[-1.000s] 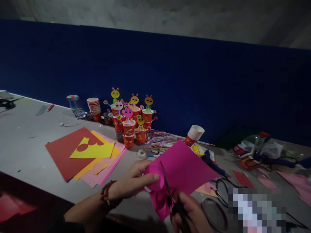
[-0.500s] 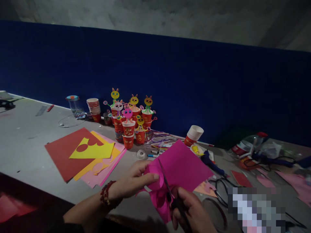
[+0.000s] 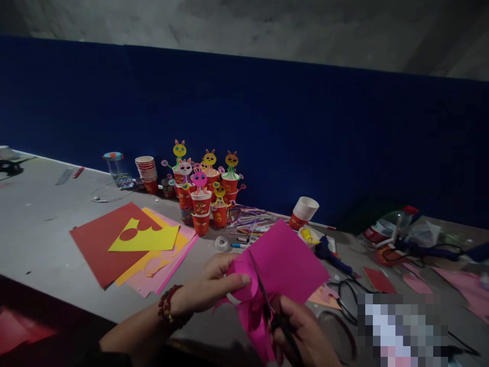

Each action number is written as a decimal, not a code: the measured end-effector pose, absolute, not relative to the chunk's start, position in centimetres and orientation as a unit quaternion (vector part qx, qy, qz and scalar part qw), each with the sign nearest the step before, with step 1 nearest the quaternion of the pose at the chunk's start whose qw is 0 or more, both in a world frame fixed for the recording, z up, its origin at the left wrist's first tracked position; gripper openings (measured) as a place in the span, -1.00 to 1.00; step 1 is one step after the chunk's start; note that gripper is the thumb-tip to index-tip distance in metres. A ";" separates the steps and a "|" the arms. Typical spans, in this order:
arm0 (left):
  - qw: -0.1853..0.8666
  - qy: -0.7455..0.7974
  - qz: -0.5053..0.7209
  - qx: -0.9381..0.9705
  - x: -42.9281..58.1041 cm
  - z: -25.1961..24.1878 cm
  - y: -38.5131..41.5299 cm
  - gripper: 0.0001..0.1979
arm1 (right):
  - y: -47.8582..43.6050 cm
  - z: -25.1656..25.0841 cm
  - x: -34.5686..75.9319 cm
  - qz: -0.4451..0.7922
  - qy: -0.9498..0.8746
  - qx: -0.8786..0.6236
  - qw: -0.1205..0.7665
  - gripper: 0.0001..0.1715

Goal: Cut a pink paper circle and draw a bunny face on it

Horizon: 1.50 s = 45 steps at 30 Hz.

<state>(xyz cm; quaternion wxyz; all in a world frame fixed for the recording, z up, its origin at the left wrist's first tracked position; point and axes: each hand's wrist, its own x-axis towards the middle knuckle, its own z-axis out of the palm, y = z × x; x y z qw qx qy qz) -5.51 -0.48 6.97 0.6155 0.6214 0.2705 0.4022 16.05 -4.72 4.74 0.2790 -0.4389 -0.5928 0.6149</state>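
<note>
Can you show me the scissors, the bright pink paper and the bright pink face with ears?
Scissors (image 3: 262,286): head view, on the blade.
Bright pink paper (image 3: 288,265): head view, on its flat part.
Bright pink face with ears (image 3: 199,180): head view, on its middle.

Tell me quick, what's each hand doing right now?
Left hand: closed, pinching the pink paper.
Right hand: closed, holding the black-handled scissors.

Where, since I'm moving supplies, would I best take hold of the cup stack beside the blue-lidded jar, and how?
Take the cup stack around its red bottom cup, probably, from the near side: stacked rims above suggest the others nest inside it; the blue panel stands behind.
</note>
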 end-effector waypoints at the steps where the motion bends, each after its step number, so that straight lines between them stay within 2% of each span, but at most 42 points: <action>1: 0.616 0.270 0.404 0.621 -5.5 6.9 -0.5 -0.68 | -4.7 4.6 16.1 0.612 -0.595 -0.439 0.282 -0.27; 5: 0.627 0.279 0.398 0.609 -5.6 6.8 -0.3 -0.67 | -5.0 4.9 16.1 0.611 -0.598 -0.432 0.285 -0.20; 8: 0.649 0.282 0.398 0.583 -5.6 6.7 -0.2 -0.68 | -5.3 5.6 16.0 0.609 -0.588 -0.445 0.291 -0.22; 15: 0.650 0.297 0.512 0.478 -4.1 4.9 -0.7 -0.68 | -5.4 5.3 15.4 0.561 -0.578 -0.491 0.332 -0.31; 20: 0.654 0.306 0.542 0.429 -3.1 3.7 -1.1 -0.67 | -5.6 4.6 14.5 0.600 -0.545 -0.486 0.328 -0.33; 25: 0.626 0.330 0.544 0.451 -3.5 4.1 -0.7 -0.71 | -5.1 5.0 14.5 0.614 -0.528 -0.467 0.354 -0.30; 31: 0.601 0.333 0.532 0.495 -3.6 4.8 -0.4 -0.71 | -4.0 5.7 15.0 0.610 -0.542 -0.475 0.330 -0.25; 45: 0.579 0.324 0.525 0.533 -3.8 5.1 -0.1 -0.73 | -3.2 4.8 15.6 0.573 -0.588 -0.463 0.334 -0.28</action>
